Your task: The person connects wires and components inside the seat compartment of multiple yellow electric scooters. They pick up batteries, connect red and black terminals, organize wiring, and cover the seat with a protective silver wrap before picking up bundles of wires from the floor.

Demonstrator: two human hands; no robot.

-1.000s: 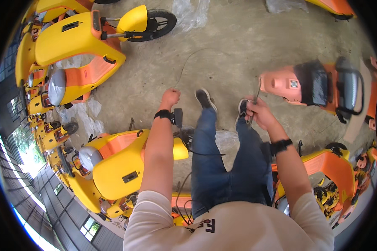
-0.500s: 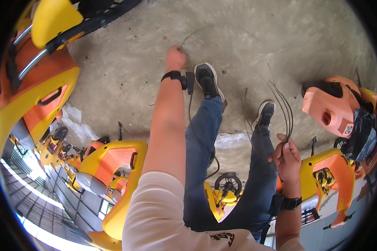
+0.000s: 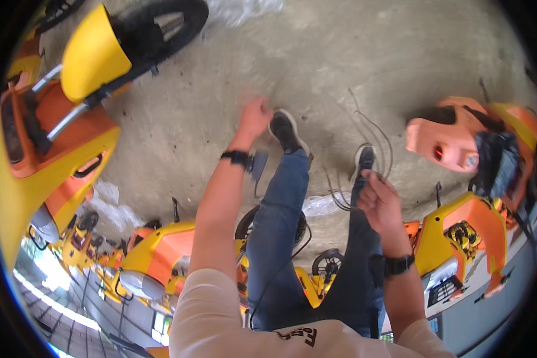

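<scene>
Several thin dark cables [image 3: 390,146] are gripped in my right hand [image 3: 378,200], which is closed in front of my right leg. They curve up past my right shoe, and other strands bend down to the left of the hand. My left hand [image 3: 256,119] hangs over the concrete floor just left of my left shoe [image 3: 286,130]. Its fingers look curled, but motion blurs them, and whatever they hold cannot be made out. A black strap with a small dark box [image 3: 259,165] is on my left wrist. Another dark band [image 3: 398,265] circles my right wrist.
A large yellow and orange scooter [image 3: 71,137] with a black front wheel stands at my left. An orange scooter part [image 3: 444,140] with black plastic wrapping [image 3: 496,164] is on the right. More yellow scooters [image 3: 161,253] stand around my legs. Clear plastic sheeting [image 3: 110,209] lies on the floor.
My left hand has moved down a little, and the cable seen arcing from it no longer shows there. My right hand has risen leftward with the cables, which now spread more loosely.
</scene>
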